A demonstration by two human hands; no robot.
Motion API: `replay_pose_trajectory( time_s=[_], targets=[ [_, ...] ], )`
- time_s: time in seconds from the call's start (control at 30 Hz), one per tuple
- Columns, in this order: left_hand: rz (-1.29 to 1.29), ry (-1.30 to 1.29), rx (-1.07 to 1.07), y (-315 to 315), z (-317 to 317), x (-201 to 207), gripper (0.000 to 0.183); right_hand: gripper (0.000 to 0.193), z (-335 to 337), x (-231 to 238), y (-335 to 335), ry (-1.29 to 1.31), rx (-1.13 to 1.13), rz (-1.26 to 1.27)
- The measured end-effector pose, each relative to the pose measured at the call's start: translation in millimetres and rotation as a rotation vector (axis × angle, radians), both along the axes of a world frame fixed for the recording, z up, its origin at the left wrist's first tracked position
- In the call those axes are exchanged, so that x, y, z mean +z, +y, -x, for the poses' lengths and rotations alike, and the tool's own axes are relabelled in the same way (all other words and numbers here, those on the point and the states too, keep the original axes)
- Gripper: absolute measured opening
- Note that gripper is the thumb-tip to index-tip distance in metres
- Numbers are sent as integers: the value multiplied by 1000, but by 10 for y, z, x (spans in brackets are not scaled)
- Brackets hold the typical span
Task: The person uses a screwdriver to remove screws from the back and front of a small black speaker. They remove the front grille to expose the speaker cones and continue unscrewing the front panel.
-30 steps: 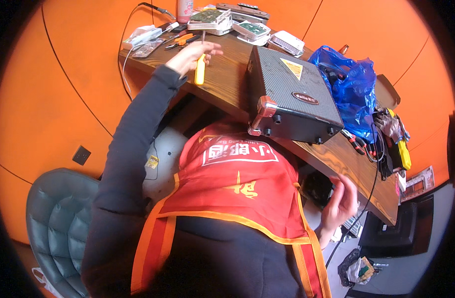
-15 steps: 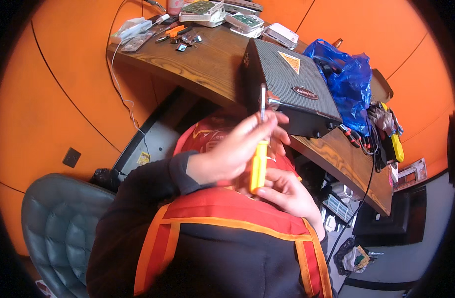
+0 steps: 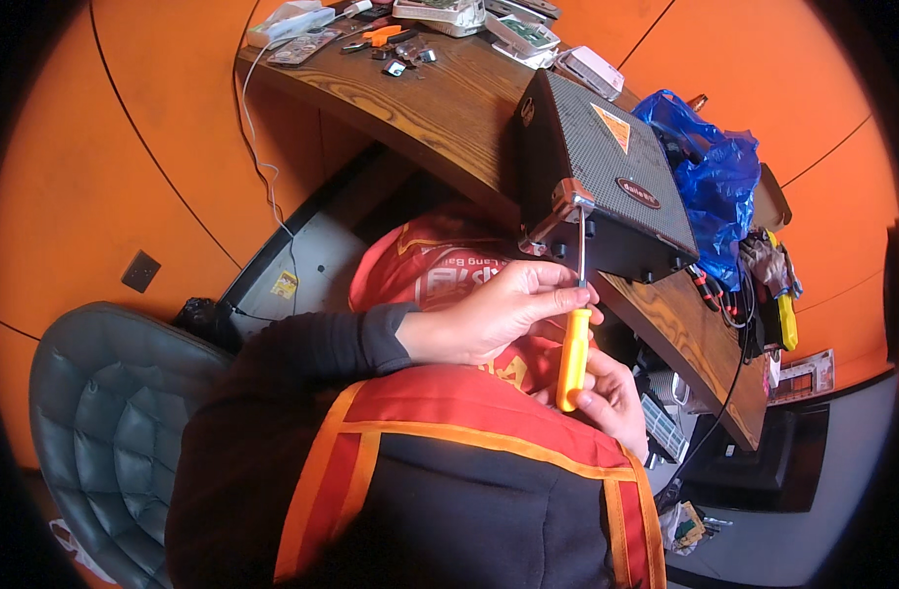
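Note:
A screwdriver with a yellow handle [image 3: 573, 365] points away from me, its tip at the shiny metal corner piece [image 3: 571, 196] of a black speaker box [image 3: 621, 167]. Whether the tip sits in a screw is too small to tell. My left hand [image 3: 499, 312] pinches the thin shaft just above the handle. Closed around the lower end of the handle is my right hand [image 3: 614, 395], partly hidden behind it. The box has a grey mesh front with an oval badge and a triangular sticker, and small black feet on its near side.
The box lies on a brown wooden table [image 3: 400, 103]. Orange-handled pliers [image 3: 383, 36], small metal parts [image 3: 396, 68] and white trays of circuit boards stand farther back. A blue plastic bag [image 3: 710, 182] and gloves [image 3: 764, 260] lie right of the box. At left is a grey padded chair [image 3: 116, 412].
The screwdriver's tip has come to the box's metal corner piece, and both hands have moved with it. The whole view has shifted, so the box sits farther right.

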State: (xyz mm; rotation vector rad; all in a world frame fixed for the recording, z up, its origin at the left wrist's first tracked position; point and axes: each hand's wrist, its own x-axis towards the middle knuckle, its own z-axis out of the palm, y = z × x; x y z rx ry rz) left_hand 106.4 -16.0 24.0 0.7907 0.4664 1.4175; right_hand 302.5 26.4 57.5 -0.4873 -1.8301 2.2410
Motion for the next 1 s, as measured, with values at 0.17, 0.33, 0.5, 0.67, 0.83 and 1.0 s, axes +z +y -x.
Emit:
replay_pose_trajectory(
  time_s=[0.17,0.33,0.5,0.67,0.83,1.0],
  targets=[
    [19,82,-24,-11,0,-30,20,30,-10,-35,6,-47,-6,37],
    [77,69,-26,-39,22,-45,17,29,5,-48,33,-56,-2,61],
    [90,72,-28,-33,33,-52,17,29,27,-64,21,-25,-9,84],
    [29,113,17,-19,8,-63,17,29,20,-89,15,-26,-24,60],
    [12,126,34,-10,10,-64,17,29,27,-97,31,-13,-12,79],
    [27,128,31,-17,15,-40,17,30,34,-108,45,7,9,97]
  ],
)
